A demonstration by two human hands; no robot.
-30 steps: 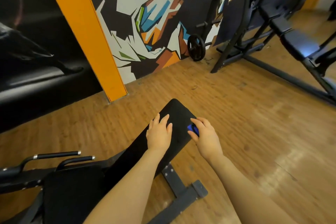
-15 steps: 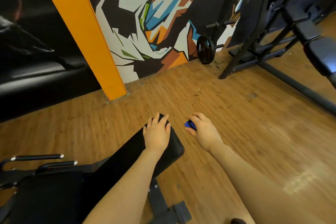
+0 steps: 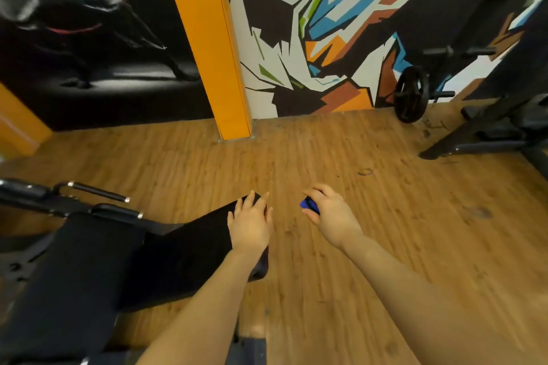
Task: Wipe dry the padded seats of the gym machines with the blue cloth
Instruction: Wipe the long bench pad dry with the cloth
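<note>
The left hand (image 3: 250, 224) lies flat, fingers straight and a little spread, on the far end of the long black padded seat (image 3: 181, 252) of a gym bench, its fingertips reaching the pad's far edge. The right hand (image 3: 329, 216) hangs over the brown wood-plank floor (image 3: 385, 246), off the right side of the bench and apart from the pad, with its fingers curled round a small bunched blue cloth (image 3: 308, 205); only a dark blue fold of the cloth shows between thumb and fingers, and it touches neither the pad nor the floor. A second, wider black pad (image 3: 68, 284) adjoins the near-left end of the long seat. At the bench's left side two black handle bars with chrome end caps (image 3: 98, 191) jut from the dark metal frame. Beyond the far end of the bench an orange upright column (image 3: 213, 47) meets the floor, in front of a wall painted with an angular mural in white, black, blue, orange and green (image 3: 326, 38). A black weight plate (image 3: 410, 95) stands on edge against the wall at the right, near the black steel frame of another machine (image 3: 489, 127).
</note>
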